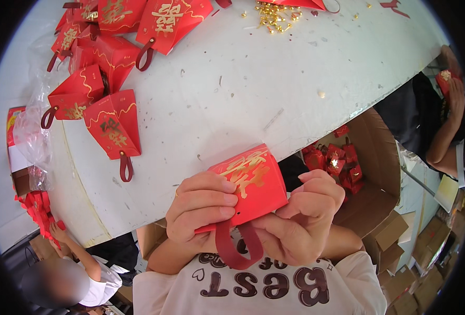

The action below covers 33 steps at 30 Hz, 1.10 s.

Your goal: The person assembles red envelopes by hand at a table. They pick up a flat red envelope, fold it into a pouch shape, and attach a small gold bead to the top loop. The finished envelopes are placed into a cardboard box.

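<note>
Left hand (203,210) has the box (261,181) clamped by its left side; right hand (303,220) curls just beside the strap (235,260) (can't tell if it's pinching, tbh). Box sits between them, strap end toward the shirt (164,294).

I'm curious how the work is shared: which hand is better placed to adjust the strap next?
Probably the right hand: its fingers are close beside the strap, while the left hand's fingers lie across the box, steadying it.
</note>
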Available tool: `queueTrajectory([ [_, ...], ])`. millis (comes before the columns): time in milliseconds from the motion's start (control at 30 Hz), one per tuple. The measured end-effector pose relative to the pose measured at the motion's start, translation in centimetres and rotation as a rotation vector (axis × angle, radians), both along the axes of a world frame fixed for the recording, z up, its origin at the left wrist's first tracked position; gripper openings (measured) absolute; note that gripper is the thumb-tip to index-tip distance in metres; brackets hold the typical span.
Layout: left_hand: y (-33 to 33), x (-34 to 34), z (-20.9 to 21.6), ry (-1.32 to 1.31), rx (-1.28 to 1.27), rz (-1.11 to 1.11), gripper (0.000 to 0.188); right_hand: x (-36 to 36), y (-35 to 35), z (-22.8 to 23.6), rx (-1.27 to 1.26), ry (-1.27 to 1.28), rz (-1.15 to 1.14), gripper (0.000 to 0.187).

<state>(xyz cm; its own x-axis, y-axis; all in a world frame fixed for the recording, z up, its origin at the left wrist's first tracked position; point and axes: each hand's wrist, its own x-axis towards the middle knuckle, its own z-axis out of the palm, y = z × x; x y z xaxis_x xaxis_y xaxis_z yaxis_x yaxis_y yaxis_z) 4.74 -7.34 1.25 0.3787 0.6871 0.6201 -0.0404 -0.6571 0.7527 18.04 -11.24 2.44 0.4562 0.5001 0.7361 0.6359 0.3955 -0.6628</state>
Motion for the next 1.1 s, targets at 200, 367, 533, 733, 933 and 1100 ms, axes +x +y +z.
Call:
queueTrajectory([
  [200,-0.3,-0.3,-0.1,0.01,0.003,-0.017,0.03,0.1,-1.0,-0.1,-0.078,-0.059,-0.069,0.038],
  [367,-0.6,-0.4,0.5,0.039,-0.029,-0.016,0.026,0.2,-1.2,-0.6,-0.034,-0.142,-0.057,0.036],
  [533,-0.3,-0.6,1.1,0.073,-0.053,-0.082,0.024,1.2,-1.3,-1.0,-0.016,-0.174,0.024,0.033],
  [733,-0.3,0.0,1.0,0.049,-0.045,-0.025,0.021,2.3,-2.1,-0.2,-0.182,-0.049,0.238,0.037],
  [933,-0.4,-0.1,2.0,0.179,0.109,-0.013,0.016,2.8,-2.3,0.1,-0.24,-0.039,0.287,0.04],
  [1100,-1.0,-0.1,2.7,0.197,-0.004,0.032,0.019,2.8,-2.5,0.8,-0.3,-0.013,0.261,0.038],
])
